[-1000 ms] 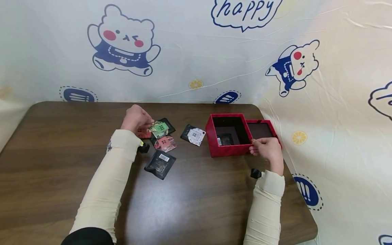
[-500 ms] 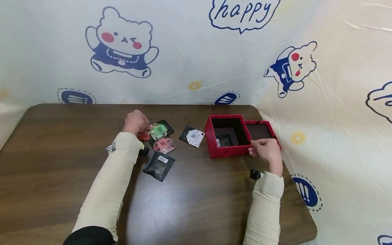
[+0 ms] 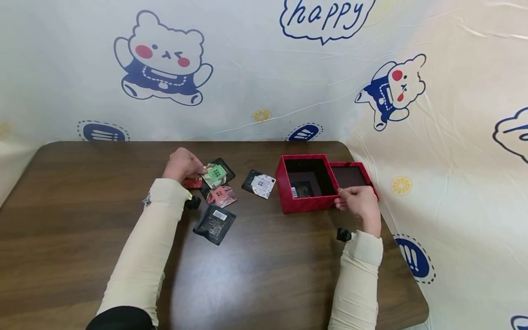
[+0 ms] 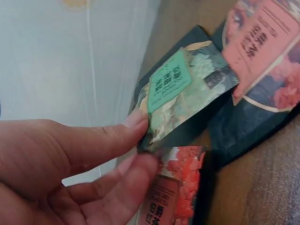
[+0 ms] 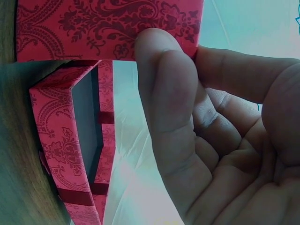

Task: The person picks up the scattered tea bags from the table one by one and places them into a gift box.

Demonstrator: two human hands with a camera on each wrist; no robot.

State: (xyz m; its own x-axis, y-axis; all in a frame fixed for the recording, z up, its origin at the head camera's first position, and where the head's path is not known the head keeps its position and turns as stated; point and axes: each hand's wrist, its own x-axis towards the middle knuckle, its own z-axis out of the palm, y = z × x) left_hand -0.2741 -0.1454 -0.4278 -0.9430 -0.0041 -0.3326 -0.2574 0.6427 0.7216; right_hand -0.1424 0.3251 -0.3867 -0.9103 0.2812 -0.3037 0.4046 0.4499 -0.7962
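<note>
My left hand pinches the corner of a green-labelled sachet between thumb and fingers. That sachet is tilted over a dark packet in the left wrist view. Just under the fingertips lies a red floral sachet, partly hidden by them. A pink-labelled sachet overlaps the pile on its near side. At the right, my right hand grips the near right corner of an open red patterned box, thumb on one side of the wall and fingers on the other. Inside the box lies a dark sachet.
Beside the box, close to the table's right edge, lies a red lid with its dark inside up. A white-labelled sachet lies left of the box. Nearer me is a black sachet with its barcode up. A printed curtain hangs behind the table.
The head view has shifted slightly. My left hand stays at the green-labelled sachet with only small movement, and my right hand keeps its hold on the box.
</note>
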